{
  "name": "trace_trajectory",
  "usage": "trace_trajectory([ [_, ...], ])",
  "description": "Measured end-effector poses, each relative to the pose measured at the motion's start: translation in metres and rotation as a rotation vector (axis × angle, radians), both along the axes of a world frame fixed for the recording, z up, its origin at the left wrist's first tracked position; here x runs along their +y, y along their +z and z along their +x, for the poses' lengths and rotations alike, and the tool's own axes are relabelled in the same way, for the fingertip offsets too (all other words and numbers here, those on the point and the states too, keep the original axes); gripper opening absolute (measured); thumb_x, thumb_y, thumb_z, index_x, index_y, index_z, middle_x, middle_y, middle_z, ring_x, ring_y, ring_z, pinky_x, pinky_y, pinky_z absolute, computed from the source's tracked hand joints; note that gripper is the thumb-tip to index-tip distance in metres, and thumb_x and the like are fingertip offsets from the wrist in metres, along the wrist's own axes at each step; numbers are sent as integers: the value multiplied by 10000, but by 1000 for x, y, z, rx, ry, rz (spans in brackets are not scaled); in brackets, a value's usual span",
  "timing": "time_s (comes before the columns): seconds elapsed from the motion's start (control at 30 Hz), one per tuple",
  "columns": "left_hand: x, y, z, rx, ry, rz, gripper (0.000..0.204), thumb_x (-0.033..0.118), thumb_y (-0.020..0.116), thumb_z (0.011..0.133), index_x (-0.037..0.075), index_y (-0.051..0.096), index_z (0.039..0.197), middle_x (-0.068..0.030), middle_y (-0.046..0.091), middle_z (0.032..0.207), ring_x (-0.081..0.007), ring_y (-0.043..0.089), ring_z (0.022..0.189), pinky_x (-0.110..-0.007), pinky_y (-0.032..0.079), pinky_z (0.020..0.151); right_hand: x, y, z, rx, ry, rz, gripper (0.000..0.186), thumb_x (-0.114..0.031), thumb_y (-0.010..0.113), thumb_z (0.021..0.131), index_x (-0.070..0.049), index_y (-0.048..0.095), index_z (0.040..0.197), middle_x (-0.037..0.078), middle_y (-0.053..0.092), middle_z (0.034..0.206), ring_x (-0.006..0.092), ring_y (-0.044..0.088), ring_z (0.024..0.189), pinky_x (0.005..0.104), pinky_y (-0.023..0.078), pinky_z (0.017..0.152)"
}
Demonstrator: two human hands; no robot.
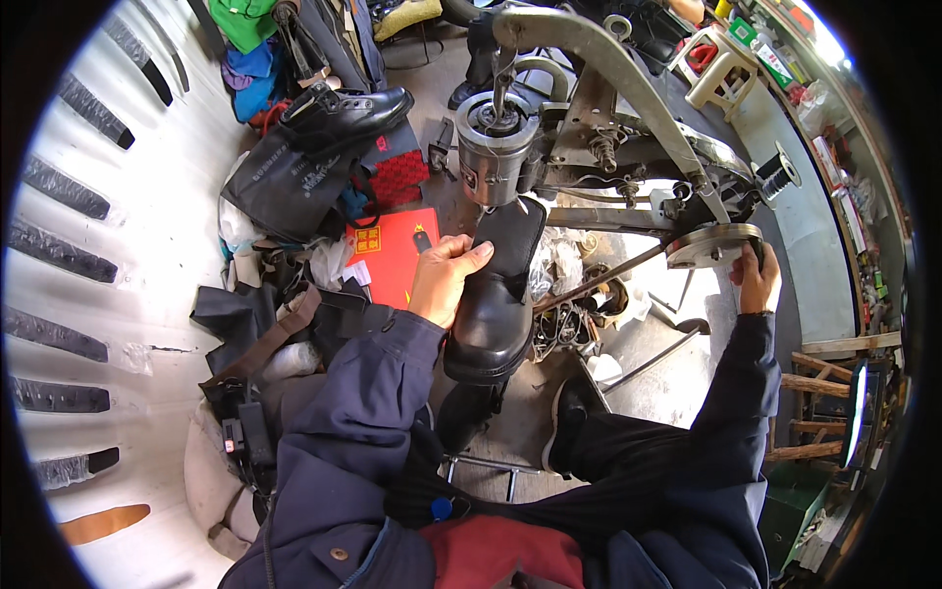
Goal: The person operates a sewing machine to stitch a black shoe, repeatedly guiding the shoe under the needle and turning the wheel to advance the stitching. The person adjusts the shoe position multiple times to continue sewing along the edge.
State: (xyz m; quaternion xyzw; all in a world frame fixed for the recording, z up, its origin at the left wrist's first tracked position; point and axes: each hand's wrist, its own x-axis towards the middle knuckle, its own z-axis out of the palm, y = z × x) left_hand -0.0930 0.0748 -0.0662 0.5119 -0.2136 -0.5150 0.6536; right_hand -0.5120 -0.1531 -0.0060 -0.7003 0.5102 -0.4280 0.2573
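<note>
A black leather shoe (491, 332) hangs toe toward me beneath the metal cylinder head (486, 162) of a hand-cranked shoe-patching sewing machine (638, 74). Its wide black tongue (514, 239) stands up under that head; whether a needle is in the leather is hidden. My left hand (446, 280) pinches the tongue's left side, thumb on top. Over on the right, my right hand (758, 285) has its fingers around the rim of the machine's round metal handwheel (699, 249). A thread spool (778, 177) sits on the machine behind the wheel.
Another black shoe (343, 110) lies on a black bag (294, 187) at the far left. Closer in is a red box (397, 257). Small tools and parts fill a container (564, 329) below the machine. A white stool (721, 74) and crowded shelves (844, 187) line the right.
</note>
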Motion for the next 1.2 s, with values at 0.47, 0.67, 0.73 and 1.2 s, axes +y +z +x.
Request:
trace_trajectory([
  [0.47,-1,21,14,153,-77,67,164,94,731,841,-9,654,944,-25,639,907,-97,583,817,-248,465,754,41,-13,55,-68,224,379,245,-227,582,952,5,590,1034,89,633,694,150,615,534,253,481,481],
  [0.67,-4,23,20,103,-79,81,219,96,745,833,-40,647,974,-46,654,946,-116,597,835,-251,467,781,-8,-5,-10,-46,-137,115,145,-173,566,918,-36,580,870,46,556,618,103,497,469,251,391,421],
  [0.73,-5,22,23,86,-114,75,213,99,743,835,-39,648,966,-45,655,932,-114,596,829,-252,468,773,-19,-36,-26,-50,-204,216,99,-102,568,935,-41,546,860,37,524,602,114,482,447,264,371,387],
  [1.2,-5,33,38,-17,-238,151,645,212,792,786,-149,524,1249,-177,592,1218,-216,512,1183,-309,334,1043,31,14,37,-99,142,226,210,-218,588,950,-10,623,939,41,609,671,97,566,529,217,442,475],
])
